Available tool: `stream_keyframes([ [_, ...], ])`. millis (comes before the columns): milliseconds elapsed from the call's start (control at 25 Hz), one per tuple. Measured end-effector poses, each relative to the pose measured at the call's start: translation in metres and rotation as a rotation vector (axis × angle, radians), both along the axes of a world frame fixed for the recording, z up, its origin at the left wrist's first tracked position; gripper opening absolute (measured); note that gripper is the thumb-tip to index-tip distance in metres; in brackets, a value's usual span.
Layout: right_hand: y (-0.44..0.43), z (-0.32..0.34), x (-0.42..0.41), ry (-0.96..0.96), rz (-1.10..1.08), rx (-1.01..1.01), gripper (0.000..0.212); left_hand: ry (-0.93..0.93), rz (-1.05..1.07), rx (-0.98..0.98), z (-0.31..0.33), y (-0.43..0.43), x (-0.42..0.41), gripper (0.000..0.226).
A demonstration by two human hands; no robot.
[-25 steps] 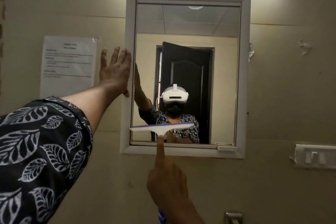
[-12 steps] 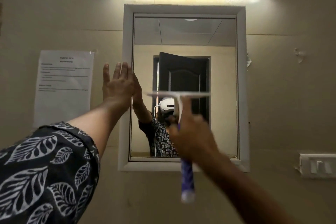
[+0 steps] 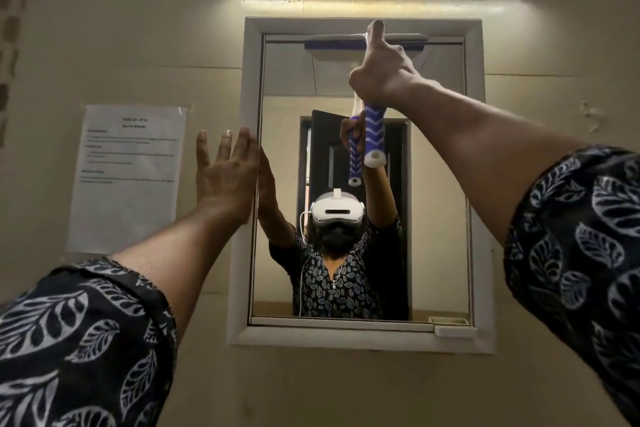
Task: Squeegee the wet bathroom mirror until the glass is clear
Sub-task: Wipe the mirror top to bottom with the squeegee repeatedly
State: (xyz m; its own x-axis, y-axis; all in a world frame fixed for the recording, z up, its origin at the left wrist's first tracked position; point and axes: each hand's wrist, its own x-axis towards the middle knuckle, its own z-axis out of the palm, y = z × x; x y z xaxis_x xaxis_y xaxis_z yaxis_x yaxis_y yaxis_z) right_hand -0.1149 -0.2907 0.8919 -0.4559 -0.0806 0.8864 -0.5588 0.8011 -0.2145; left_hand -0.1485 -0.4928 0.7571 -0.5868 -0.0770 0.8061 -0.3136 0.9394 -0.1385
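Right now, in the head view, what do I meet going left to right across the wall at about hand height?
In order: paper notice → left hand → squeegee → peeling patch on the wall. The right hand overlaps the squeegee, so it is left out.

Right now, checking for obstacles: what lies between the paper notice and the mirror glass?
Head view: the open left hand, resting against the mirror's white frame.
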Motion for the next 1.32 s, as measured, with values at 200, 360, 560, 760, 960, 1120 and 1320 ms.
stream_keyframes([
  [200, -0.002, -0.021, -0.003, -0.08, -0.022, -0.008, 0.071, -0.031, 0.055, -0.017, 0.001, -0.006, 0.001, 0.126],
  [360, -0.007, -0.077, 0.001, -0.107, 0.029, -0.014, 0.064, -0.036, 0.06, -0.035, 0.003, -0.007, 0.008, 0.13],
  [560, -0.022, -0.187, 0.007, -0.127, 0.094, -0.017, 0.071, -0.062, 0.095, -0.068, 0.004, -0.006, 0.013, 0.129],
  [760, -0.03, -0.291, 0.019, -0.251, 0.069, -0.068, 0.088, -0.066, 0.095, -0.069, 0.004, -0.007, 0.016, 0.131],
  [960, -0.029, -0.352, 0.037, -0.473, 0.017, -0.02, 0.105, -0.071, 0.109, -0.069, 0.002, -0.005, 0.014, 0.132],
  [1120, -0.027, -0.342, 0.043, -0.528, 0.022, -0.02, 0.095, -0.052, 0.084, -0.034, 0.002, -0.004, 0.014, 0.13],
  [1320, -0.032, -0.35, 0.055, -0.658, -0.068, -0.016, 0.09, -0.026, -0.139, 0.093, 0.001, 0.004, 0.0, 0.109],
])
